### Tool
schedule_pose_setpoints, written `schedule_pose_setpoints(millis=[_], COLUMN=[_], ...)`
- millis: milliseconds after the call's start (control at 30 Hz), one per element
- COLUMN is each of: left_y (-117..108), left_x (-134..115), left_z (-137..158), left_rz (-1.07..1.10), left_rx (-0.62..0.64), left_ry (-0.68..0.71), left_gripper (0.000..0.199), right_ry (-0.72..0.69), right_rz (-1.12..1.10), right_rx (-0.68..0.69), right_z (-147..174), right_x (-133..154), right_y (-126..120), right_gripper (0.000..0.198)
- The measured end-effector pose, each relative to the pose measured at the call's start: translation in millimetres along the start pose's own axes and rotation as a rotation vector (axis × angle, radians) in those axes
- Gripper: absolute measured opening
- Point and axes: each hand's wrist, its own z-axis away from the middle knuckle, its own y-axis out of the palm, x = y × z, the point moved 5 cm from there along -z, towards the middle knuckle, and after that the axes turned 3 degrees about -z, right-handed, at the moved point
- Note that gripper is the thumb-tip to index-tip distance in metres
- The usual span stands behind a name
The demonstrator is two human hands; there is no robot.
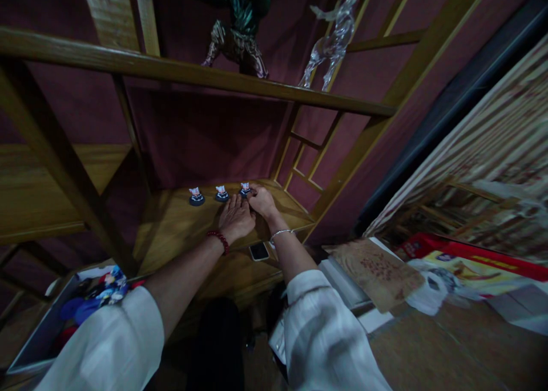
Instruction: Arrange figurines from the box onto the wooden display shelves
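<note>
Far left, below the shelf: a box (26,335) is holding a jumble of colourful pieces. On the wooden shelf (160,231), the left figurine (197,197) is standing upright on its dark base, apart from the others. The middle figurine (221,194) is standing next in the row; the left hand (237,217) is spreading flat, palm down, just in front. Contact unclear; a forward slide of those fingertips could be knocking it askew. The right figurine (245,189) is sitting at row's end, the right hand (262,201) curling in against its right side; cannot tell whether the fingers are clamping it. Hands are lying close together, so one could be bumping the other and tipping this piece. Phone (259,252) is lying between the forearms, near the front edge; a dragging wrist could be sweeping it off.
</note>
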Motion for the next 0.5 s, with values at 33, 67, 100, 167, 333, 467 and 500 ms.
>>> schedule_pose_setpoints(millis=[33, 67, 100, 167, 333, 467, 500], left_y=[-0.2, -0.5, -0.8, -1.5, -2.9, -3.3, -3.2], left_x=[-0.1, -0.2, -0.3, -0.5, -0.4, -0.4, -0.3], left_z=[0.3, 0.6, 1.0, 1.7, 2.5, 2.5, 2.5], left_rz=[0.001, 0.002, 0.003, 0.004, 0.003, 0.006, 0.006], left_rx=[-0.004, -0.009, -0.014, -0.023, -0.039, -0.037, -0.035], left_ry=[0.001, 0.003, 0.006, 0.009, 0.009, 0.010, 0.008], left_gripper=[0.059, 0.059, 0.059, 0.059, 0.060, 0.061, 0.061], right_ry=[-0.003, -0.010, -0.019, -0.036, -0.025, -0.008, -0.009], right_rz=[0.003, 0.004, 0.005, 0.001, -0.012, -0.038, -0.041], right_rx=[-0.003, -0.008, -0.012, -0.020, -0.025, -0.016, -0.017], right_z=[0.1, 0.2, 0.1, -0.1, -0.5, -0.8, -0.9], right_x=[0.5, 1.0, 1.6, 2.5, 1.8, -0.3, -0.6], right_y=[-0.5, -0.9, -1.2, -1.5, -1.8, -1.1, -0.9], right_gripper=[0.031, 0.031, 0.031, 0.032, 0.034, 0.035, 0.035])
